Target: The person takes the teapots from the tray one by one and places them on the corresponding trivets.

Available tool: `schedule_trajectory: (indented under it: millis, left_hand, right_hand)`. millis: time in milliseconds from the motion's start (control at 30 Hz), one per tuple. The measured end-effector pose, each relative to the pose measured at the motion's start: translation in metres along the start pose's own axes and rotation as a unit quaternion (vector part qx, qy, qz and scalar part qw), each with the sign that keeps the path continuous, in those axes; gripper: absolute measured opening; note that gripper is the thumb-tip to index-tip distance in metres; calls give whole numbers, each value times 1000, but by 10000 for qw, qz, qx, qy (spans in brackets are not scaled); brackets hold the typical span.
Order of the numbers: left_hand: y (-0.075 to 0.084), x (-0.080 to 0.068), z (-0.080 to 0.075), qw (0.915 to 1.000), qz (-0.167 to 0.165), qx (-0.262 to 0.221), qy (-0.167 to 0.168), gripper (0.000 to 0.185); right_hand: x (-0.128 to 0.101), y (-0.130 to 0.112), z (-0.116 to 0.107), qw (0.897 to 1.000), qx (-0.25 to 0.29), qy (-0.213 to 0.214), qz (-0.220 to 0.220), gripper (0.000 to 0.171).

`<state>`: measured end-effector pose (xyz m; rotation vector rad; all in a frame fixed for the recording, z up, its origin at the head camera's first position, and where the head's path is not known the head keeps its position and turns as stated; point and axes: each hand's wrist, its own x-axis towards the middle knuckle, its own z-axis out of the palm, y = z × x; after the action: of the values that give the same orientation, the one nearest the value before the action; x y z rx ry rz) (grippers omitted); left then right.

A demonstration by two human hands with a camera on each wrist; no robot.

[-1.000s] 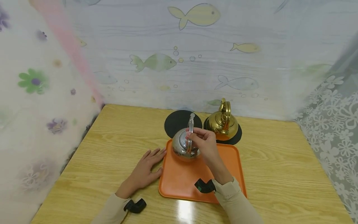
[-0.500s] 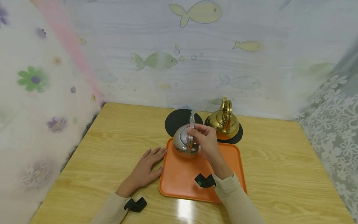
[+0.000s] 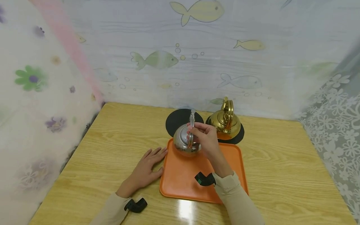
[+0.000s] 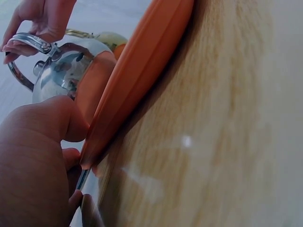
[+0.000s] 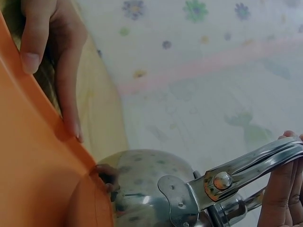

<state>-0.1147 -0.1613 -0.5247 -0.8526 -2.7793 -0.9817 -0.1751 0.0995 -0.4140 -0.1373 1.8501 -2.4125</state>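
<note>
My right hand (image 3: 207,140) pinches the upright handle of a shiny silver kettle (image 3: 180,142) between thumb and fingers. The kettle is over the far left part of an orange tray (image 3: 185,184); its side (image 5: 142,189) mirrors the surroundings in the right wrist view. My left hand (image 3: 144,170) lies with fingers extended on the table, fingertips and thumb at the tray's left edge. Seen from the left wrist, that hand (image 4: 33,146) is right beside the tray wall (image 4: 137,71), and the kettle (image 4: 66,71) shows beyond it.
Behind the tray, a gold kettle (image 3: 222,120) stands on a round black mat (image 3: 238,139). To its left is another black mat (image 3: 178,120), partly overlapped by the silver kettle. All this is on a wood-grain table (image 3: 281,168), backed by a fish-patterned curtain (image 3: 157,90).
My right hand and the silver kettle have shifted slightly upward in the head view relative to the tray. My left hand has stayed in place at the tray's edge.
</note>
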Motion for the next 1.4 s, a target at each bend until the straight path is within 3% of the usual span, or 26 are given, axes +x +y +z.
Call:
schedule_trajectory:
  millis: [500,1400]
  left_hand:
    - [1,1,-1,10000,-29,-55,-12,60]
    - [1,1,-1,9999,-90,-7,-73,60]
  right_hand:
    - [12,0,1,9997,200,69,97,35]
    - [27,1,7,9989,381,196,-164,35]
